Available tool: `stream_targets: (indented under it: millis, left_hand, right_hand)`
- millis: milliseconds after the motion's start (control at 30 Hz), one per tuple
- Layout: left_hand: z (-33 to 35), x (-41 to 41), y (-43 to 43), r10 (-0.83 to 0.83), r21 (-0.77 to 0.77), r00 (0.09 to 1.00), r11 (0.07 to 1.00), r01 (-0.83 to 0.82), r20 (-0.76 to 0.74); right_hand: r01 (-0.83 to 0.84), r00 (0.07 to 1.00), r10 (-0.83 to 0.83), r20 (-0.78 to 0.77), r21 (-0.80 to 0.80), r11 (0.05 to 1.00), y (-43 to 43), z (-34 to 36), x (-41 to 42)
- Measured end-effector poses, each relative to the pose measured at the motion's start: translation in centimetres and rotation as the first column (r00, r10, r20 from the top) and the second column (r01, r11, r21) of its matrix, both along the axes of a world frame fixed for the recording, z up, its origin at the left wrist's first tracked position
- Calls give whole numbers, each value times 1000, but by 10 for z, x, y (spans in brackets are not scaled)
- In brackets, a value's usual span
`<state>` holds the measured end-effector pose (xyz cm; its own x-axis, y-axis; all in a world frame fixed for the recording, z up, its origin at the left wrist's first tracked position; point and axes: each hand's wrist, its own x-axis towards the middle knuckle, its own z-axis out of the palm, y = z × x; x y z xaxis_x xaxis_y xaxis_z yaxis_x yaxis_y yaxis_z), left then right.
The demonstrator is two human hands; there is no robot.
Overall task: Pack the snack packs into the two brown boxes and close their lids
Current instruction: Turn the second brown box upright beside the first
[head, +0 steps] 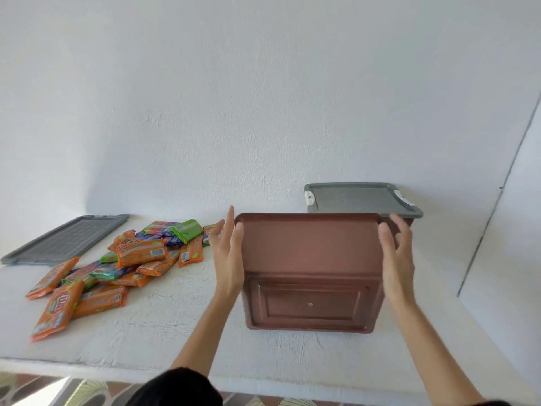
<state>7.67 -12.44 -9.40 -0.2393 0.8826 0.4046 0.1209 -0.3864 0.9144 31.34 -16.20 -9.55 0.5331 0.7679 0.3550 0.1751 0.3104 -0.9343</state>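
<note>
The left hand (228, 253) and right hand (398, 253) beside the brown box (311, 259) were bare up the forearms; black cloth (178, 388) showed below it.

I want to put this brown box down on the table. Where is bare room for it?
Bare table lies between the snack packs and the brown box, along the near edge, and right of the box toward the wall. Crowded: the left, with the packs and the loose grey lid, and behind, where the lidded box stands.
</note>
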Motion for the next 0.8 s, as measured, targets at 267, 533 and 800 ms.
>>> stream_targets:
  millis: [267, 533, 800]
  left_hand:
    - [21, 5, 15, -192, -326, 945, 940, 99, -267]
    - [20, 5, 12, -132, -206, 896, 977, 46, -423]
    - [-4, 8, -6, 124, 267, 930, 963, -29, -345]
  right_hand:
    - [-187, 975, 215, 49, -340, 922, 29, 13, 15]
    - [-111, 985, 140, 103, -250, 962, 19, 20, 7]
    - [-39, 989, 15, 146, 165, 986, -4, 2, -11]
